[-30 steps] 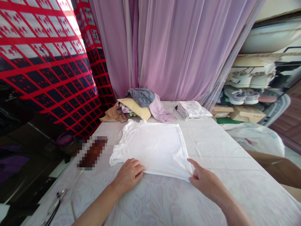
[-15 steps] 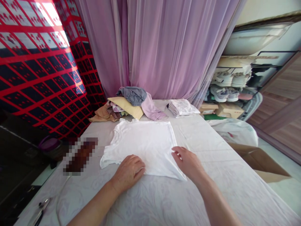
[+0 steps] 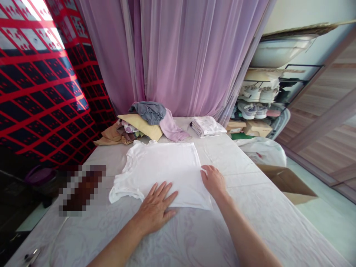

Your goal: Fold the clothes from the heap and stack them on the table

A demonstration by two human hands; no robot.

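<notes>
A white short-sleeved shirt [image 3: 164,167] lies spread on the cloth-covered table [image 3: 250,218], its neck and sleeves toward the left and its hem toward the right. My left hand [image 3: 157,207] rests flat on the shirt's near edge, fingers spread, the thumb over the tablecloth. At the hem on the right, my right hand [image 3: 213,180] has its fingers curled and closed on the shirt's edge. Its fingertips are partly hidden.
Crumpled clothes [image 3: 144,124] are heaped at the back left, and a folded stack [image 3: 208,127] lies at the back right. A blurred-out object [image 3: 82,189] with a cord is on the left. Beyond the right edge stand an open cardboard box [image 3: 286,181] and a shoe rack [image 3: 258,92].
My left hand has flattened and spread its fingers on the shirt. My right hand has closed at the hem, whose near corner looks straighter. The view has turned slightly right.
</notes>
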